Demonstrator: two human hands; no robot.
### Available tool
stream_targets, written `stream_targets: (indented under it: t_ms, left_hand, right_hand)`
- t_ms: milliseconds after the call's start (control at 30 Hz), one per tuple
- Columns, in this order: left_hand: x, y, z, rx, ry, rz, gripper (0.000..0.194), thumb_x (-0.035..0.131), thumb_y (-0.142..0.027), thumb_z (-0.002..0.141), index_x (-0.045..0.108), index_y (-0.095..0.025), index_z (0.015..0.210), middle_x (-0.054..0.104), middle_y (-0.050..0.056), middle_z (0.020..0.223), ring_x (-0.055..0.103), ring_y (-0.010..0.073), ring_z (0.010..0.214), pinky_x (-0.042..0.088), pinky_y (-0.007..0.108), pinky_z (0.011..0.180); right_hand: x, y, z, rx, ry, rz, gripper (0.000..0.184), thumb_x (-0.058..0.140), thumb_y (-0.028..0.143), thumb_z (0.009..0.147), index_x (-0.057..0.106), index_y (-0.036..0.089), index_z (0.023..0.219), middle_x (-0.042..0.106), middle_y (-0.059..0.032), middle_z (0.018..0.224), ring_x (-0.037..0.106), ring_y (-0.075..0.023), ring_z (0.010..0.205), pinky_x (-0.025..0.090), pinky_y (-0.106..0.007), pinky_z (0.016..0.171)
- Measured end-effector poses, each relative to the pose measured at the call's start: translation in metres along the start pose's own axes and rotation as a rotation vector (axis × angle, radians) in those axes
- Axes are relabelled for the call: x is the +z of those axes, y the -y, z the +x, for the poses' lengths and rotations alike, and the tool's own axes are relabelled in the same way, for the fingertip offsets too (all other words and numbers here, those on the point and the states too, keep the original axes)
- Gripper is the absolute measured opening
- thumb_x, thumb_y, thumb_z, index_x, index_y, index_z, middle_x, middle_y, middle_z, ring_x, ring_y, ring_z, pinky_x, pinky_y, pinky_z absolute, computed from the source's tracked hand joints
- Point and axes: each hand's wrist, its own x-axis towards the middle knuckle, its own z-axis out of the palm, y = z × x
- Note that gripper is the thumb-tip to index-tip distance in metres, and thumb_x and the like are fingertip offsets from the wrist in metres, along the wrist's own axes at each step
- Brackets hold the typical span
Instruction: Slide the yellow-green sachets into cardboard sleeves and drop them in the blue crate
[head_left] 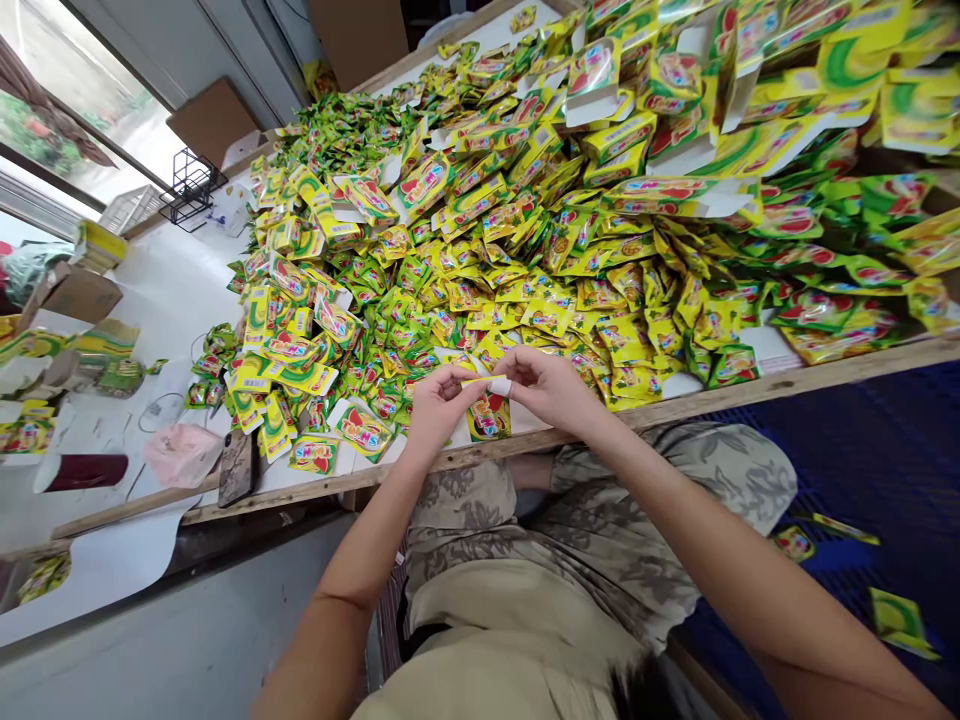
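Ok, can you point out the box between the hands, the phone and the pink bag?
Box [489, 420]: head view, on its printed front panel.
Phone [237, 468]: head view, middle of its visible face.
Pink bag [182, 454]: head view, on its crumpled middle.

We note glossy printed card on the small carton [490, 418] and shiny, crinkled plastic film on the sachets [551, 316]. We identify rough, bare-looking wood at the table edge [720, 404], thin plastic in the pink bag [180, 453], and matt cloth in the trousers [600, 520].
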Motion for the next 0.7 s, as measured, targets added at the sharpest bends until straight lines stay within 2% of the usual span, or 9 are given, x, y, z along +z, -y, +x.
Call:
stream_targets:
  t_ms: [133, 267, 400, 467, 567, 633, 700]
  left_hand:
    - [0.002, -0.002, 0.005, -0.057, -0.011, -0.003, 0.028, 0.082, -0.041, 0.066, 0.069, -0.017, 0.072, 0.064, -0.001, 0.066, 0.055, 0.0091, 0.059, 0.046, 0.023, 0.061]
    - [-0.001, 0.004, 0.006, -0.064, -0.004, 0.005, 0.024, 0.079, -0.042, 0.071, 0.072, -0.019, 0.073, 0.069, -0.001, 0.069, 0.059, 0.0117, 0.064, 0.050, 0.026, 0.066]
    - [-0.008, 0.014, 0.002, 0.065, 0.057, 0.092, 0.026, 0.066, -0.045, 0.084, 0.077, -0.023, 0.092, 0.076, 0.005, 0.094, 0.068, 0.0206, 0.094, 0.052, 0.036, 0.090]
    - [-0.011, 0.016, -0.001, 0.131, 0.104, 0.111, 0.025, 0.067, -0.043, 0.083, 0.077, -0.024, 0.097, 0.075, 0.006, 0.106, 0.066, 0.0229, 0.107, 0.049, 0.039, 0.099]
    - [-0.012, 0.018, -0.005, 0.118, 0.122, 0.121, 0.026, 0.072, -0.039, 0.080, 0.075, -0.024, 0.101, 0.073, 0.007, 0.111, 0.067, 0.0228, 0.106, 0.054, 0.037, 0.091]
    - [-0.009, 0.019, -0.008, 0.086, 0.078, 0.086, 0.027, 0.073, -0.037, 0.079, 0.072, -0.023, 0.102, 0.074, 0.008, 0.108, 0.069, 0.0212, 0.099, 0.055, 0.035, 0.085]
    - [-0.006, 0.020, -0.010, 0.083, 0.033, 0.023, 0.026, 0.076, -0.034, 0.077, 0.070, -0.021, 0.098, 0.074, 0.008, 0.105, 0.069, 0.0199, 0.097, 0.055, 0.034, 0.085]
  right_hand:
    - [0.001, -0.004, 0.004, 0.058, -0.043, 0.156, 0.035, 0.074, 0.052, 0.072, 0.060, 0.019, 0.076, 0.064, -0.0012, 0.070, 0.057, -0.0143, 0.064, 0.047, -0.028, 0.060]
    - [-0.001, -0.009, 0.006, 0.056, -0.059, 0.123, 0.035, 0.072, 0.052, 0.074, 0.061, 0.019, 0.070, 0.061, -0.0006, 0.066, 0.053, -0.0132, 0.060, 0.045, -0.028, 0.059]
    - [-0.004, -0.013, 0.001, 0.016, -0.026, 0.075, 0.031, 0.068, 0.050, 0.079, 0.065, 0.019, 0.076, 0.066, -0.0024, 0.073, 0.059, -0.0162, 0.068, 0.049, -0.030, 0.065]
    - [-0.005, -0.015, -0.004, 0.010, 0.010, 0.107, 0.030, 0.069, 0.049, 0.079, 0.066, 0.020, 0.084, 0.069, -0.0035, 0.081, 0.064, -0.0180, 0.074, 0.051, -0.032, 0.069]
    - [-0.002, -0.018, -0.011, 0.006, 0.019, 0.119, 0.029, 0.072, 0.043, 0.077, 0.063, 0.021, 0.093, 0.071, -0.0038, 0.088, 0.067, -0.0186, 0.077, 0.054, -0.033, 0.072]
    - [0.001, -0.019, -0.015, -0.012, -0.012, 0.081, 0.025, 0.071, 0.038, 0.079, 0.062, 0.021, 0.095, 0.070, -0.0038, 0.089, 0.067, -0.0184, 0.078, 0.054, -0.033, 0.073]
    - [0.005, -0.018, -0.017, -0.041, -0.033, 0.041, 0.020, 0.066, 0.036, 0.083, 0.061, 0.021, 0.096, 0.069, -0.0040, 0.089, 0.067, -0.0184, 0.079, 0.054, -0.033, 0.073]
